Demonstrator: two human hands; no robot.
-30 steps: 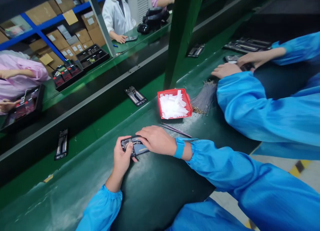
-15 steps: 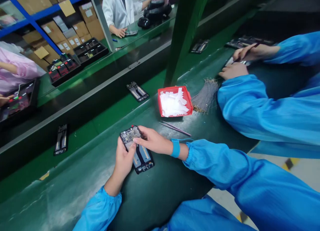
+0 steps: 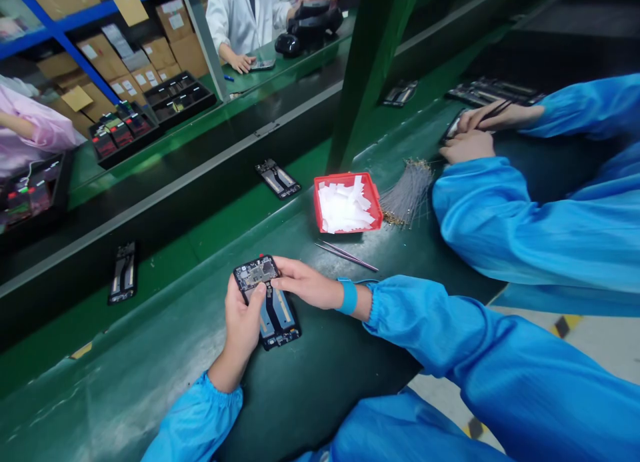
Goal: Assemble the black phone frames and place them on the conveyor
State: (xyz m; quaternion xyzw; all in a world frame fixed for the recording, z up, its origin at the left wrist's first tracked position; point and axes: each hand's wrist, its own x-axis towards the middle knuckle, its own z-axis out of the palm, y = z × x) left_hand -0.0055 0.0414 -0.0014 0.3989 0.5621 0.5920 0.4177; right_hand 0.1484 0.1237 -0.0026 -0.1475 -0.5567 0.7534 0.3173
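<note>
An opened smartphone [image 3: 275, 312] with its circuit board showing is held tilted above the green bench. My left hand [image 3: 243, 315] grips its left edge, the thumb lying on the inside near the board. From the other side my right hand [image 3: 306, 283] holds the upper right edge, thumb pressed by the lower end of the board. Both hands have fingers closed around the phone, and the fingers behind it are hidden. A pair of tweezers [image 3: 347, 257] lies on the bench just beyond my right wrist, which wears a blue strap.
A red bin [image 3: 320, 209] of white strips stands beyond the tweezers, beside a bundle of thin cables [image 3: 409, 192]. Two more opened phones [image 3: 278, 179] lie along the green strip behind. At right, a co-worker's hands [image 3: 473, 142] work on another phone. A green post [image 3: 367, 75] rises behind.
My right thumb has moved down off the circuit board, uncovering more of it. The phone has shifted slightly left in my hands. The co-worker's hands at right have moved a little left.
</note>
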